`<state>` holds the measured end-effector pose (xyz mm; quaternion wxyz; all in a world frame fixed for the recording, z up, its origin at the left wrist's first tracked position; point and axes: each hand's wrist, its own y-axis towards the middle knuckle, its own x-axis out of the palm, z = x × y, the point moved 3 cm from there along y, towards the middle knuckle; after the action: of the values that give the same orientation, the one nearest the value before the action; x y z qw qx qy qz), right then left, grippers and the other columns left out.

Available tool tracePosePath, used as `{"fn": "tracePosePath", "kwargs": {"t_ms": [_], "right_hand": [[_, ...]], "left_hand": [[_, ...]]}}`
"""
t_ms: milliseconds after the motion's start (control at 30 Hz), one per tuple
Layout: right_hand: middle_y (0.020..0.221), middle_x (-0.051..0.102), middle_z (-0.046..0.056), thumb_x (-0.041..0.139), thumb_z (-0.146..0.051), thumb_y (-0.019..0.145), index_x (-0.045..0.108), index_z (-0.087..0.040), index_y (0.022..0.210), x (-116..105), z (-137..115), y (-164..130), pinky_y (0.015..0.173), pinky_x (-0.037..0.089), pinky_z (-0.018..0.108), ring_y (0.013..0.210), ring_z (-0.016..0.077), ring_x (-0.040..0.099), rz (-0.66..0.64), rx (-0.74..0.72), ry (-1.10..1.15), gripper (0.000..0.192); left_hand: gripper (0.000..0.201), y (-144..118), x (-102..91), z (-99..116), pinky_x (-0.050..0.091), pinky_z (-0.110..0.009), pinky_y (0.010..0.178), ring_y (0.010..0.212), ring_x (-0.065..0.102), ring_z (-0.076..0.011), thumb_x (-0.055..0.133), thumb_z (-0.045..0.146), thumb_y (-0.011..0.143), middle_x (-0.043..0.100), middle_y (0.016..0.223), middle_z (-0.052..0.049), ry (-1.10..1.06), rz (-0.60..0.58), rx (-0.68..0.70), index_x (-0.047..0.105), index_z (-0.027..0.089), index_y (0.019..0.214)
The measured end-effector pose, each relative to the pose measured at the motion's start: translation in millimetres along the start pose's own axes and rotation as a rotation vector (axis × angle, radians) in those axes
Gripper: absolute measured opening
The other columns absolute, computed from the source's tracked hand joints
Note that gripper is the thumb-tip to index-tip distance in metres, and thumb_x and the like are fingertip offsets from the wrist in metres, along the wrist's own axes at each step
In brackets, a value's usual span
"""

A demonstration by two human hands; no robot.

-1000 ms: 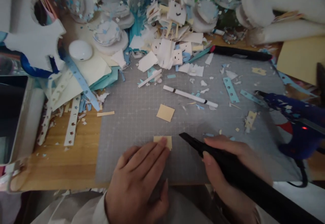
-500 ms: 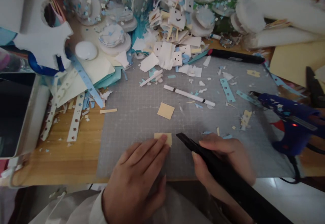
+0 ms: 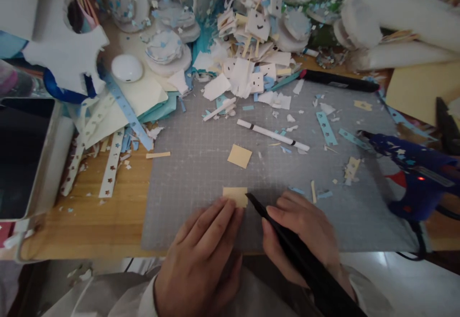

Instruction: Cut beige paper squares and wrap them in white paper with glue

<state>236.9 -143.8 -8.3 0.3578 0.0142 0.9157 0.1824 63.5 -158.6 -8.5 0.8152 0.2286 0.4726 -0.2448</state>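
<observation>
With its fingers stretched out and lying flat, my left hand [image 3: 201, 254] presses the lower part of a small cream paper piece [image 3: 235, 194] onto the grey cutting mat [image 3: 187, 178]. My right hand [image 3: 302, 235] is closed around a long black utility knife [image 3: 283, 240]. The knife's pointed tip is at the right edge of that paper piece; I cannot tell if it touches. Just above lies a second cream paper square [image 3: 239, 156], slightly turned. Farther back on the mat rests a white pen [image 3: 273, 135] with black bands.
A blue glue gun [image 3: 406, 164] with a lit red light lies at right. Behind the mat is a heap of paper scraps [image 3: 240, 77]. A black marker [image 3: 341, 81], a white earbud case [image 3: 127, 67], punched paper strips [image 3: 111, 164] and a dark-screened device [image 3: 25, 154] surround the mat.
My right hand has moved left with the knife, bringing its tip to the paper's right edge. The left fingers have slid down slightly, baring more of the paper. The whole view has shifted a little.
</observation>
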Motion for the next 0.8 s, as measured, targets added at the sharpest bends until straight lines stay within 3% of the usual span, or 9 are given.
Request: {"fn": "tracePosePath", "kwargs": {"t_ms": [133, 300, 500, 700, 800], "right_hand": [[0.059, 0.056, -0.002, 0.058, -0.014, 0.075, 0.051, -0.024, 0.094, 0.4, -4.4, -1.3, 0.048, 0.044, 0.032, 0.054, 0.0175, 0.056, -0.055, -0.100, -0.057, 0.022], [0.062, 0.057, -0.002, 0.057, -0.014, 0.076, 0.051, -0.022, 0.094, 0.1, -6.9, -0.5, 0.049, 0.047, 0.031, 0.055, 0.0163, 0.058, -0.047, -0.080, -0.047, 0.020], [0.061, 0.056, -0.001, 0.058, -0.014, 0.076, 0.051, -0.023, 0.094, 1.9, -3.4, -5.9, 0.050, 0.048, 0.032, 0.061, 0.0187, 0.061, -0.032, -0.074, 0.000, 0.022], [0.066, 0.058, 0.000, 0.062, -0.016, 0.075, 0.055, -0.025, 0.095, 2.2, 2.3, -16.7, 0.051, 0.048, 0.033, 0.068, 0.0213, 0.064, 0.016, -0.015, -0.016, 0.023], [0.070, 0.061, 0.001, 0.062, -0.017, 0.076, 0.056, -0.026, 0.096, 1.6, 1.7, -18.8, 0.053, 0.050, 0.034, 0.067, 0.0215, 0.064, 0.048, 0.008, -0.037, 0.023]], "left_hand": [[0.043, -6.0, 2.3, -1.6, 0.031, -0.034, 0.107, 0.129, 0.044, -0.0213, 0.046, 0.023, 0.088, 0.052, 0.138, -0.007, 0.016, -0.017, 0.029, 0.054, 0.010, 0.128], [0.035, -17.5, -1.7, -0.2, 0.032, -0.033, 0.106, 0.120, 0.053, -0.0188, 0.046, 0.018, 0.088, 0.062, 0.127, -0.004, -0.034, 0.106, 0.025, 0.061, 0.014, 0.119], [0.029, -28.6, -2.8, 0.3, 0.045, -0.032, 0.086, 0.097, 0.062, -0.0170, 0.047, 0.008, 0.084, 0.070, 0.107, -0.003, -0.112, 0.212, 0.030, 0.066, 0.016, 0.104], [0.027, -28.2, -16.1, -0.2, 0.052, -0.030, 0.063, 0.073, 0.060, -0.0142, 0.044, 0.008, 0.087, 0.065, 0.083, -0.003, -0.427, 0.220, -0.076, 0.064, 0.020, 0.101], [0.022, -35.8, -28.3, 1.6, 0.055, -0.033, 0.069, 0.080, 0.061, -0.0164, 0.042, 0.025, 0.095, 0.065, 0.093, -0.003, -0.188, 0.128, -0.107, 0.062, 0.028, 0.103]]}}
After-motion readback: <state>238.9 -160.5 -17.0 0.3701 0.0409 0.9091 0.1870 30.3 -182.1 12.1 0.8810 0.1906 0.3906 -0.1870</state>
